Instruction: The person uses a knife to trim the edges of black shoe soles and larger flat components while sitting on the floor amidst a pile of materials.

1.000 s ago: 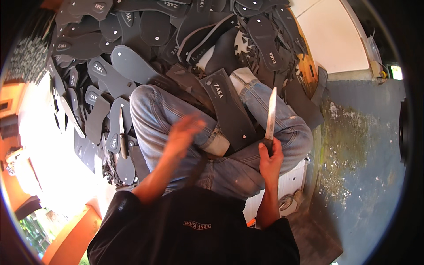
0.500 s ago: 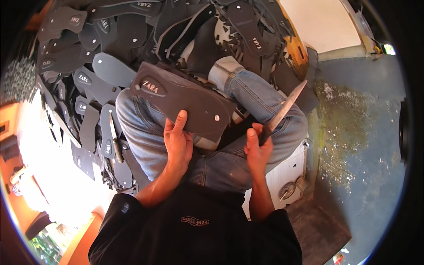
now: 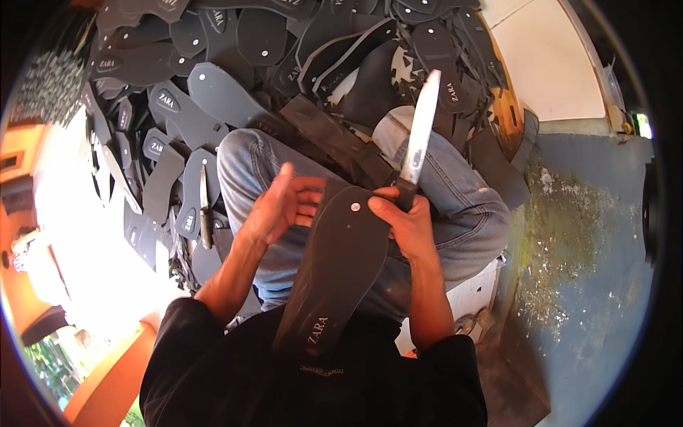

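Observation:
A dark foam sandal sole, marked out on a sheet with a white dot at one end, lies lengthwise over my lap, its lettered end against my black shirt. My right hand is closed round the dark handle of a knife, blade pointing up and away. Its thumb also presses on the dotted end of the sole. Beside the sole's left edge, my left hand is open, fingers spread. Some of its fingertips reach the sheet's edge; whether they touch it I cannot tell.
Many dark soles are heaped ahead and to the left. A second knife lies on a sole by my left knee. Dark offcuts lie ahead of my crossed legs. The blue-grey floor is stained at the right.
The sole has turned from crosswise to lengthwise and come toward my body. My left hand has let go of it; my right thumb now holds its end. The knife has swung more upright.

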The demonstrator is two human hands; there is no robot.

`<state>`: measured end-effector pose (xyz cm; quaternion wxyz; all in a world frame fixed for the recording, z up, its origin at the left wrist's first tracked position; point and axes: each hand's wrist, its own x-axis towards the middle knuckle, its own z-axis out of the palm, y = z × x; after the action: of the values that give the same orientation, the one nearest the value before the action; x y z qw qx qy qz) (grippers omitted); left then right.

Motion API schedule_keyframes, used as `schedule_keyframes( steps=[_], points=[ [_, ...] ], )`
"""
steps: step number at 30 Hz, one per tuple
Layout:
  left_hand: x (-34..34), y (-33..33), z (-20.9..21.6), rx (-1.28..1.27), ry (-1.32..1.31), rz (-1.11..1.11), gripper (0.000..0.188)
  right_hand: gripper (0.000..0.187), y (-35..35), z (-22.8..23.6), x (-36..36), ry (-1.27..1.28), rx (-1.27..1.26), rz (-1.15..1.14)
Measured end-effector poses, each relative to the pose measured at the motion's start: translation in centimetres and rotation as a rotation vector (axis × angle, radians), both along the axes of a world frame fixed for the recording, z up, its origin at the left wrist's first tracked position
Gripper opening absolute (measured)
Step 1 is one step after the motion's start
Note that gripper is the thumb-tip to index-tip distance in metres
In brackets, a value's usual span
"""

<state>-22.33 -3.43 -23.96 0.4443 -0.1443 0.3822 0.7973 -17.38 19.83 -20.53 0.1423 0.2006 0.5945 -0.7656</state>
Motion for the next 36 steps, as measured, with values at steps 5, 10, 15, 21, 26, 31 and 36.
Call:
schedule_keyframes(
  steps=[5,10,15,21,26,31,36],
  points=[
    [0.7,3.2,2.5,-0.287,0.082,-0.058,0.036,0.029,-2.1,0.4,0.7,0.086,0.133,-0.13],
    [-1.4,0.0,1.3,-0.217,0.02,0.106,0.027,0.022,0.5,-2.6,4.4,0.182,0.754,0.079],
    [1.6,-0.1,2.2,-0.267,0.049,0.122,0.029,0.022,-0.1,-2.8,7.7,0.211,0.824,0.143],
    [1.4,-0.4,3.5,-0.284,0.096,0.104,0.032,0.023,0.2,-2.1,8.4,0.087,0.873,0.252],
    [1.6,-0.6,4.0,-0.266,0.111,0.12,0.031,0.023,0.3,-2.0,9.3,0.089,0.883,0.274],
    [1.8,0.0,4.6,-0.28,0.133,0.076,0.028,0.023,0.1,-1.8,9.6,0.098,0.9,0.231],
    [1.8,0.7,4.7,-0.307,0.224,-0.034,0.025,0.022,0.3,-1.2,8.3,0.082,0.871,0.289]
  ],
)
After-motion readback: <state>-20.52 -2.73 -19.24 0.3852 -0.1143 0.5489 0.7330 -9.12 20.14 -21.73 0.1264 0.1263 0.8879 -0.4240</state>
